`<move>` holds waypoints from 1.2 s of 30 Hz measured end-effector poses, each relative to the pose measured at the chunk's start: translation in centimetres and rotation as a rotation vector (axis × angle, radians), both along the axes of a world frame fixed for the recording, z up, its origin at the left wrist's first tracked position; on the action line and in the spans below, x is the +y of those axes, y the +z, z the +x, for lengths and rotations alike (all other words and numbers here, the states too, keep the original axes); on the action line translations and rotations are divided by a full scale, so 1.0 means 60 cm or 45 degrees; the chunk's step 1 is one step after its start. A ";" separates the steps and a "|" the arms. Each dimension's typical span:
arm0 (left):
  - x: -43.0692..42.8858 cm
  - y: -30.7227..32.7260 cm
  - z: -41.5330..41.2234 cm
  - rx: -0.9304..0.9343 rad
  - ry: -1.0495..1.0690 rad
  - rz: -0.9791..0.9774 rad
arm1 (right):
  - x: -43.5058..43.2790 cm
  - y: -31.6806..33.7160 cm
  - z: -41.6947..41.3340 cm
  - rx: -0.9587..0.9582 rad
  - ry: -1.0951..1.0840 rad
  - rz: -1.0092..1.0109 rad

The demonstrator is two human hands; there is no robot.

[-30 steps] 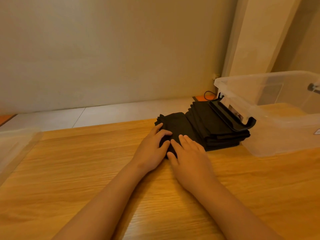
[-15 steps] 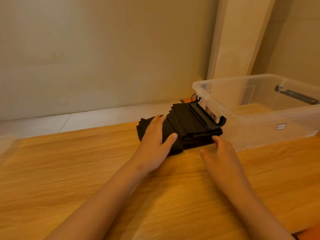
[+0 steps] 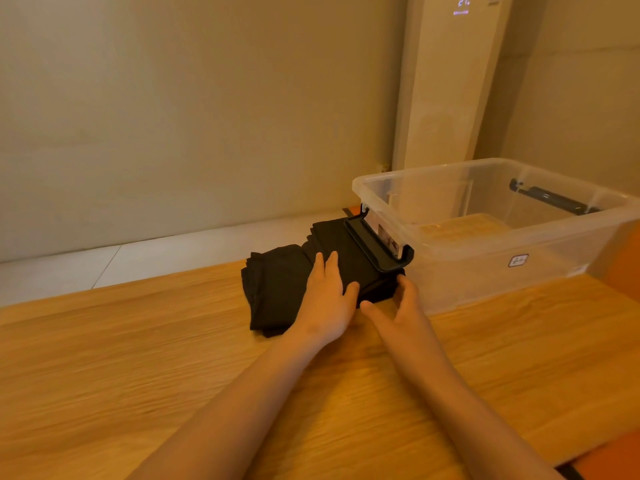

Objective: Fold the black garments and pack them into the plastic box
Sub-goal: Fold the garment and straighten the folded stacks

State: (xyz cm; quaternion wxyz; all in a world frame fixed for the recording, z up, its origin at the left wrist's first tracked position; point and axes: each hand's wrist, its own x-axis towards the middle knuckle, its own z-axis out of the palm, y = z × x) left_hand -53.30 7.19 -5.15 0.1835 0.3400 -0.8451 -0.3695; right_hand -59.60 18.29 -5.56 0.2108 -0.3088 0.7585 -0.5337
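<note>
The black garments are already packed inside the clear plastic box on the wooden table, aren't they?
No. The head view shows the black garments lying folded on the wooden table beside the clear plastic box, outside it, under the person's left hand.

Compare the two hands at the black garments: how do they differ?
The left hand lies palm-down on top of the black garments, fingers straight; the right hand sits lower, at the stack's near right edge beside the plastic box. The left covers fabric; the right only touches its side. Both are bare, and neither lifts anything yet.
</note>
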 end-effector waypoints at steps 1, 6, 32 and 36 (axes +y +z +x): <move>-0.002 -0.002 0.004 -0.035 -0.003 -0.042 | 0.000 -0.001 0.000 0.014 0.006 0.012; -0.016 0.006 0.021 -0.110 -0.003 -0.053 | 0.000 -0.002 0.004 0.041 0.030 0.018; 0.001 0.033 0.105 0.193 0.251 0.820 | 0.021 -0.008 0.020 -0.006 0.173 -0.056; 0.008 0.030 0.152 0.214 0.252 0.830 | 0.020 0.007 0.015 -0.209 0.163 -0.017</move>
